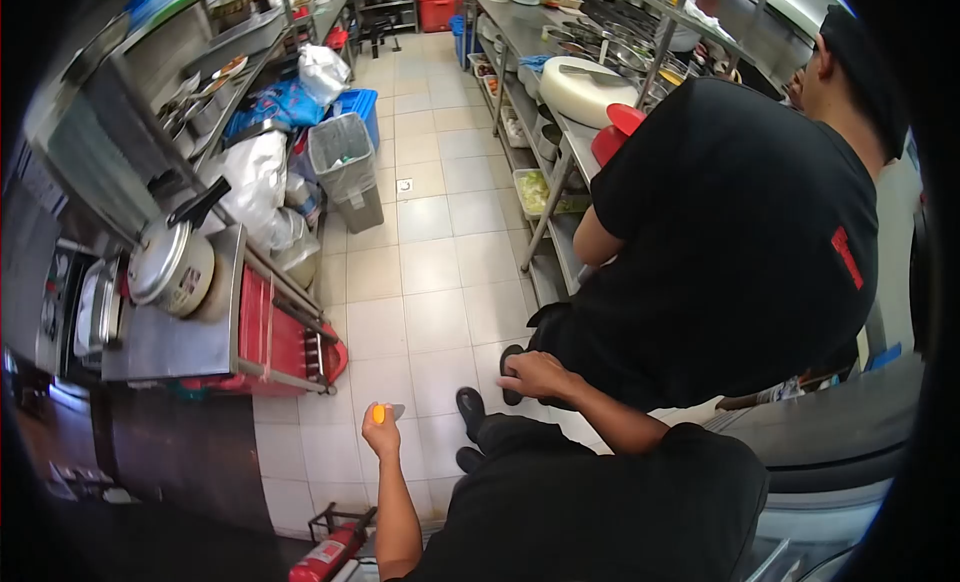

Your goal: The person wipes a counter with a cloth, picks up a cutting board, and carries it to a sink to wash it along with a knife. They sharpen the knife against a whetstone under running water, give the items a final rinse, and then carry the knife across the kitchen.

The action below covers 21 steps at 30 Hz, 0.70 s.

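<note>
My left hand is closed around a yellow-handled knife, held over the tiled floor. A short piece of its grey blade shows beside my fingers; the rest is hidden. My right hand hangs loosely in front of my body, its fingers slightly bent and partly apart, with nothing visible in it. It is nearest to a co-worker in black clothes, who stands at the right facing the steel counter. My black shoes show below, between my hands.
At the left, a steel table carries a pressure cooker. Beyond it stands a grey bin. A fire extinguisher is low at the left. A round white chopping block with a cleaver sits on the right counter. A tiled aisle runs ahead.
</note>
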Each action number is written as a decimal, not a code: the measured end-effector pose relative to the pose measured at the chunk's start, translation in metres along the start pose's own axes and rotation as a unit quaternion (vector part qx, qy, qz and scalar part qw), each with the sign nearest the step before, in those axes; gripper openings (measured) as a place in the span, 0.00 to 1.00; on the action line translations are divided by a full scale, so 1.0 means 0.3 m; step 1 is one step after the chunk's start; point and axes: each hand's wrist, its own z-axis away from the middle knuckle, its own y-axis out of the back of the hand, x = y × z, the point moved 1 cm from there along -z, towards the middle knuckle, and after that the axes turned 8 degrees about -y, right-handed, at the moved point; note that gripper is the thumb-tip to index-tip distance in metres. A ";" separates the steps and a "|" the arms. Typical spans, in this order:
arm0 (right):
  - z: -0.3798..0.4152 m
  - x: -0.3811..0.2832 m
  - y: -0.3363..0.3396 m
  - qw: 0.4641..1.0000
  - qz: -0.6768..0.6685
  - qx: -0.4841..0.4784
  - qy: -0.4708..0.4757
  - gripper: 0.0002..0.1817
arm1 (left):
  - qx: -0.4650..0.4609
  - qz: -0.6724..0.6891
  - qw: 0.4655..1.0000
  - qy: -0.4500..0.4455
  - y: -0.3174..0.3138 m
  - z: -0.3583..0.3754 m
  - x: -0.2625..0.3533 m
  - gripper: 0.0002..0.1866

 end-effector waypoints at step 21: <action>-0.775 -0.056 0.100 0.997 -0.042 -0.067 -0.010 0.17 | -0.130 -0.041 0.973 -0.185 -0.415 -1.077 0.311 0.18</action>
